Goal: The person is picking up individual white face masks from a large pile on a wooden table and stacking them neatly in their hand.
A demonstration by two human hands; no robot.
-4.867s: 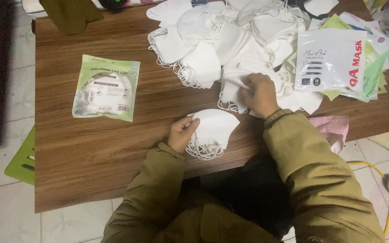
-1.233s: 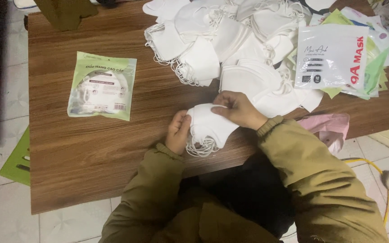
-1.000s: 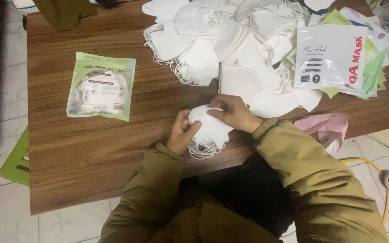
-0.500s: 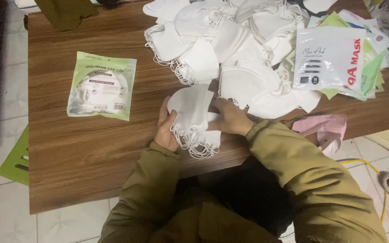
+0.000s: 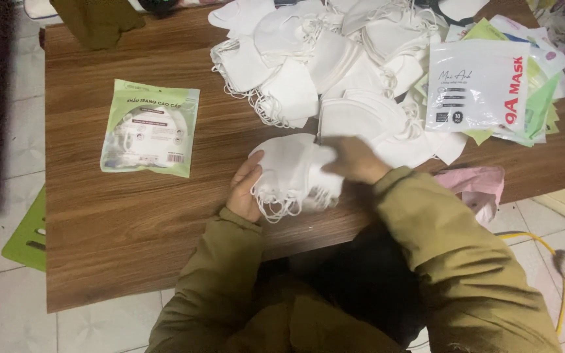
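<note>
stack of white masks held between both hands, centre of frame

gripped from two sides: left hand [image 5: 246, 189] cupped against the left edge of the stack of white masks [image 5: 292, 171], fingers curled round it; right hand [image 5: 356, 159] pressed on the stack's right end, blurred, so exact finger hold hard to tell. hands apart, the stack between them, both touching it. long axis of the stack roughly left to right across the frame, tilted a little up toward the left; ear loops [image 5: 276, 206] dangling off the lower edge toward the body. lying on the wooden surface [image 5: 132, 235] just above its near edge, both hands equally close.

above and right of the hands, near the right one: loose pile of white masks [image 5: 322, 52], spread along the top centre of the frame. at centre left, well apart from the hands: flat green packet [image 5: 150, 127] with a clear window, upright rectangle, slightly tilted. at upper right: white packet [image 5: 475, 85] with red lettering, resting on a fan of green packets [image 5: 537, 108]. pink bag [image 5: 479, 186] hanging at the surface's right near edge. green sheet [image 5: 24, 232] on the floor, far left.
</note>
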